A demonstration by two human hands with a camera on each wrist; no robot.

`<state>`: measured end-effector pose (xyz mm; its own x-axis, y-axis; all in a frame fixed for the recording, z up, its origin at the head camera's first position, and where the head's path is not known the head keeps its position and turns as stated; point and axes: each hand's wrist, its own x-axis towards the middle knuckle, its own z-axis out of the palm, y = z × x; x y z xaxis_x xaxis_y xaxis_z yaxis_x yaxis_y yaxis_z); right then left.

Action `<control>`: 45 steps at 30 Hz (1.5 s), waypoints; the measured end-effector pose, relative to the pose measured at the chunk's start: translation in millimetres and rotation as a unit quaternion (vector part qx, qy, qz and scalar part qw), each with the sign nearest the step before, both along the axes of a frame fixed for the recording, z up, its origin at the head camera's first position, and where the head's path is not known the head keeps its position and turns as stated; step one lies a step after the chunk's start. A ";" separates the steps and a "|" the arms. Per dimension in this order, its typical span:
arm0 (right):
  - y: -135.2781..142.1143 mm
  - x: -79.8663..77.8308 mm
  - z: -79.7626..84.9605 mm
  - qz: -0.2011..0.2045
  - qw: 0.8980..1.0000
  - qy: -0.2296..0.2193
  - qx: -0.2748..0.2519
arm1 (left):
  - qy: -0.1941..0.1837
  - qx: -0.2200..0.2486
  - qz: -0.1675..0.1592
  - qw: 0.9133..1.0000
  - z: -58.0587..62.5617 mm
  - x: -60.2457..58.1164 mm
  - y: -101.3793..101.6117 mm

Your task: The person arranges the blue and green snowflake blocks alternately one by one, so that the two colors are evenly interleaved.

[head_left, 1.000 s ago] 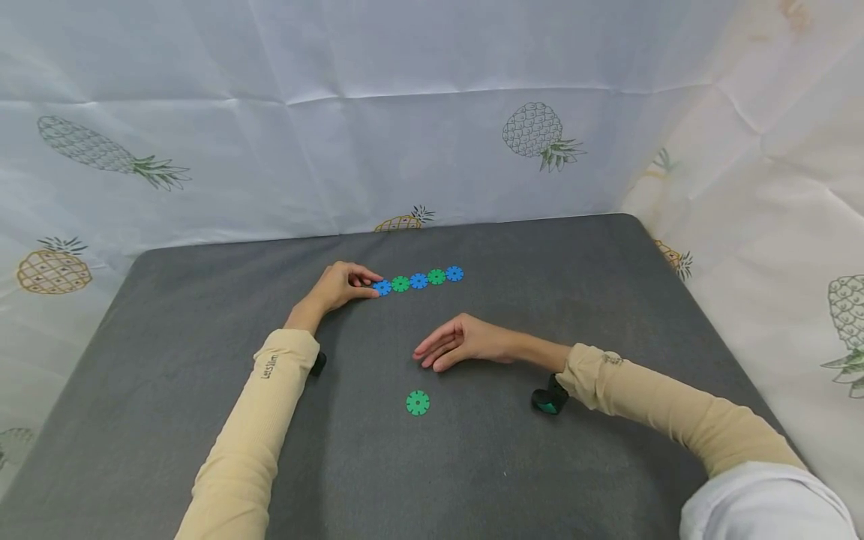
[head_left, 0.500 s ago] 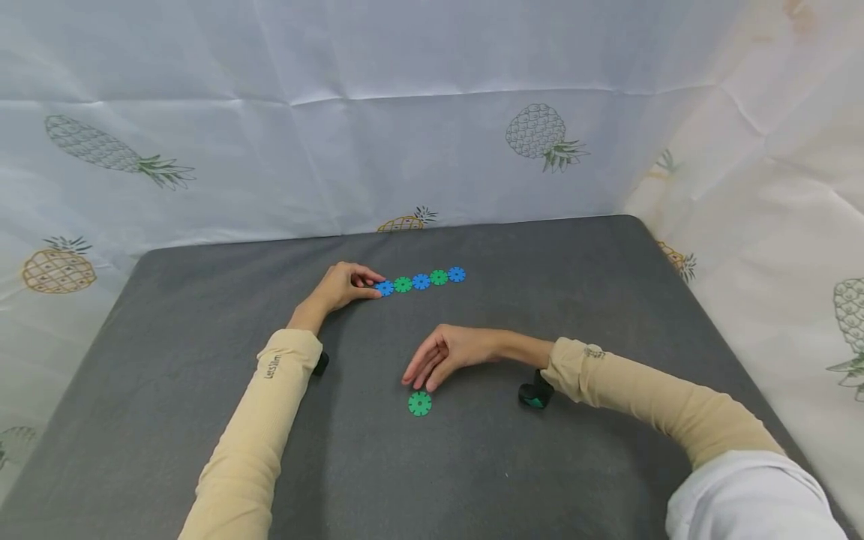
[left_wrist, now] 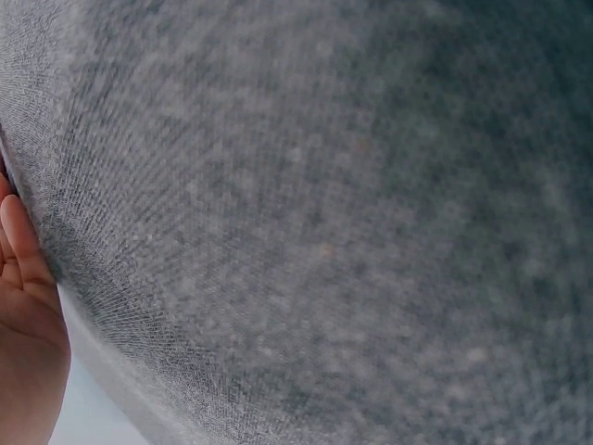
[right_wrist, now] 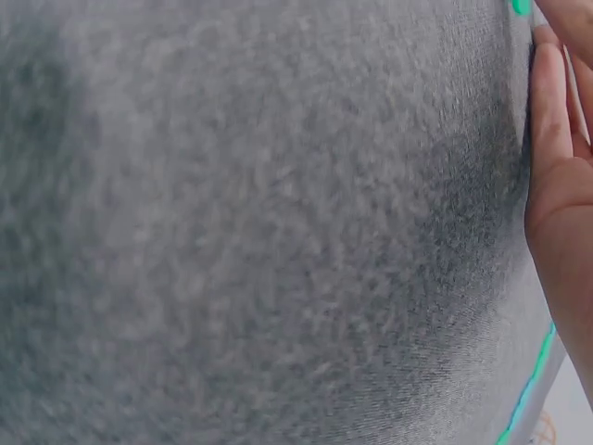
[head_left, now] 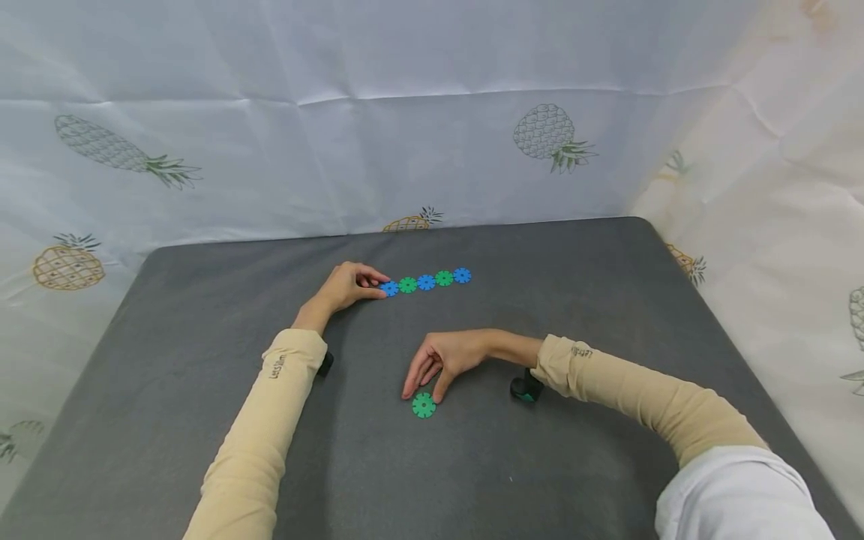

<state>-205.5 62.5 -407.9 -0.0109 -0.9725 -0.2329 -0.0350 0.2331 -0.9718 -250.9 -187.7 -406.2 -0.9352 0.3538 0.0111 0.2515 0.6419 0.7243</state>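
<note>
Several notched plastic discs, blue and green by turns, lie edge to edge in a row toward the back of the table in the head view. My left hand [head_left: 344,288] pinches the blue disc [head_left: 390,289] at the row's left end, its thumb and fingertips on the rim. Nearer the front lies a single green disc [head_left: 424,406]. Over its far side my right hand [head_left: 451,356] reaches down, thumb and fingers spread to either side, thumb tip right at the rim. The right wrist view catches a bit of green disc [right_wrist: 521,6] near the fingers; the left wrist view shows only part of the left hand [left_wrist: 28,324].
A grey cloth covers the table [head_left: 540,300]. Behind it and on the right hang white curtains [head_left: 337,165] with pineapple prints. Dark wrist cameras sit under both forearms, the right one [head_left: 526,387] low over the cloth.
My right hand has come down and toward me, from behind the single green disc to its rim, fingers spreading. The left hand keeps its pinch on the blue disc.
</note>
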 end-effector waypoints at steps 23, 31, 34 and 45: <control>-6.4 7.4 2.7 0.044 0.980 0.194 -0.027 | -0.009 0.000 0.005 1.000 -2.2 -1.4 -0.5; -3.3 8.1 -1.3 0.023 0.980 0.194 -0.034 | -0.024 -0.028 0.019 0.999 -3.0 -3.9 2.8; -2.2 9.1 -0.3 0.013 0.978 0.204 -0.040 | -0.024 -0.030 0.017 0.999 -1.5 -3.8 2.6; 9.3 10.5 -6.4 -0.076 0.988 0.112 -0.068 | -0.018 -0.032 0.011 0.999 0.5 -2.2 2.4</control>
